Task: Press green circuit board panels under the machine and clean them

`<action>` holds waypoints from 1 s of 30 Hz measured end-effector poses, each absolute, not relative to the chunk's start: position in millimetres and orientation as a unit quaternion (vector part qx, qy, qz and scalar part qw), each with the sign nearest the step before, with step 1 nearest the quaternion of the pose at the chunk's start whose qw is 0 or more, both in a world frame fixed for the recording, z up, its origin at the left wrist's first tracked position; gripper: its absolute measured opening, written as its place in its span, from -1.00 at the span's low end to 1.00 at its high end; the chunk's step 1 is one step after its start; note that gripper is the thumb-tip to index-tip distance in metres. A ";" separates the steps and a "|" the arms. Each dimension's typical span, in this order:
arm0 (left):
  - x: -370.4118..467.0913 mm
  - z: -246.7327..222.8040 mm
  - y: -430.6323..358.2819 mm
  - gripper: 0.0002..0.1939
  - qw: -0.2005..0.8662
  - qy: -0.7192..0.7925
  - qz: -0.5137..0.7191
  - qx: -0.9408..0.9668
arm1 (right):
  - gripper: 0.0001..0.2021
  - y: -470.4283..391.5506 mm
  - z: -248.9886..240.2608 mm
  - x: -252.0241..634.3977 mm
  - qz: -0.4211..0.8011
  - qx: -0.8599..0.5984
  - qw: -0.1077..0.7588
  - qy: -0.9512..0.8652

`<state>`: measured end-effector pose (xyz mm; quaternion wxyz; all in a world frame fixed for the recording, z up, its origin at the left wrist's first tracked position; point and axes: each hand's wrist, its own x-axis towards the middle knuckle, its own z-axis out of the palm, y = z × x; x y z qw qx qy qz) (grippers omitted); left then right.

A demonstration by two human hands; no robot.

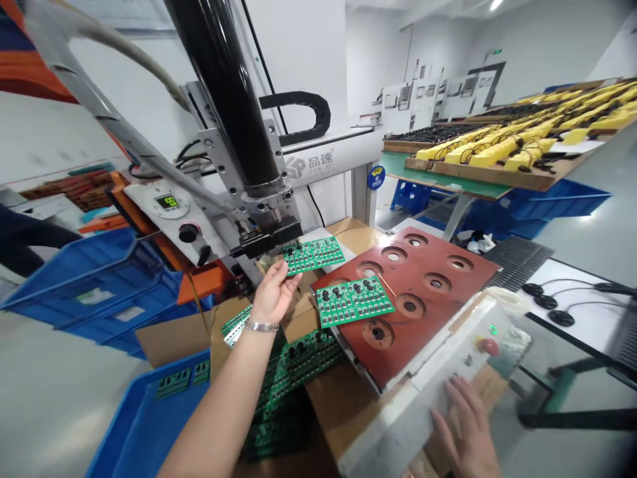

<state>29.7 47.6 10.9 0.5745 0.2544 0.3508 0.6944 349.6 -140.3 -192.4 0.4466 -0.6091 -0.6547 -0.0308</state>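
My left hand (273,292) pinches the near left corner of a green circuit board (314,255), held just below the black head of the machine (269,236). A second circuit board (355,302) with black round parts lies on the left edge of the reddish-brown plate (423,272), which has several round recesses. My right hand (465,425) rests with fingers spread on the grey front panel (398,425), below a red button (488,346) and a lit green one (492,329). Stacked circuit boards (298,365) sit partly hidden behind my left forearm.
Blue bins (99,279) stand at the left, and a blue tray (134,418) with a few boards lies below them. A control box (169,212) is beside the machine. To the right, black cables (547,302) lie on a white surface; yellow parts (497,149) fill trays farther back.
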 end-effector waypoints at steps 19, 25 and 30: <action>31.0 16.0 52.4 -0.85 0.552 0.348 0.724 0.222 | -0.51 -139.7 -187.4 350.4 -0.033 -0.603 0.445 -0.661; 32.2 17.4 54.7 -0.87 0.550 0.345 0.727 0.222 | -0.50 -139.0 -189.7 351.2 -0.037 -0.600 0.446 -0.663; 35.1 17.4 55.8 -0.85 0.555 0.348 0.721 0.228 | -0.49 -139.2 -192.7 351.6 -0.035 -0.601 0.446 -0.662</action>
